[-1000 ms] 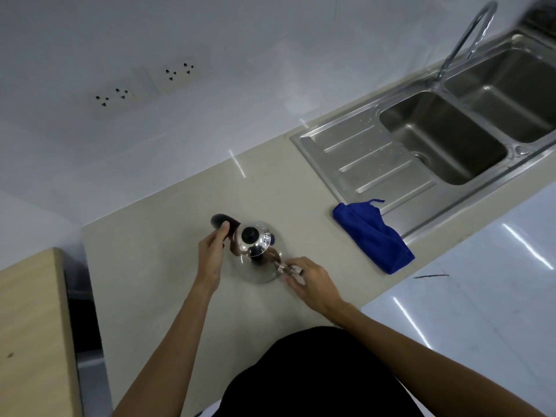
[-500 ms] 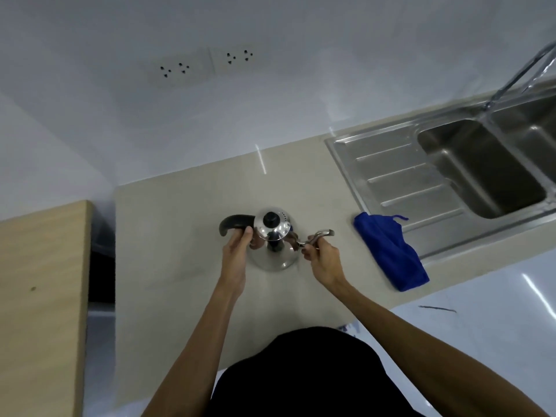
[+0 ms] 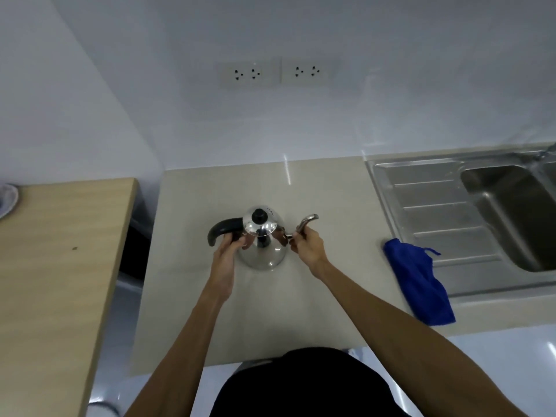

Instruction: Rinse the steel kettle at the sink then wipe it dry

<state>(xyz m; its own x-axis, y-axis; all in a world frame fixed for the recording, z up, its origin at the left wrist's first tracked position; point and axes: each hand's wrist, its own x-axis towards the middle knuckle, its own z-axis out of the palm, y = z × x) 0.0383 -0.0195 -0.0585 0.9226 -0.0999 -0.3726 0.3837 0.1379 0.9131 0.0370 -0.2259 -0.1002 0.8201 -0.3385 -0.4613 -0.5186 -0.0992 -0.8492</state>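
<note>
Both grips are on the steel kettle [image 3: 262,243], which stands on the tabletop [image 3: 270,311] well left of the sink [image 3: 508,218]: my left hand [image 3: 227,251] curls under the black handle [image 3: 224,231], my right hand [image 3: 305,245] pinches the spout [image 3: 307,221]. Lifting by that thin spout, I risk tipping it and losing the lid [image 3: 259,222].

One head-worn view — looking steeply down (forward too) at the counter [image 3: 270,311], near.
</note>
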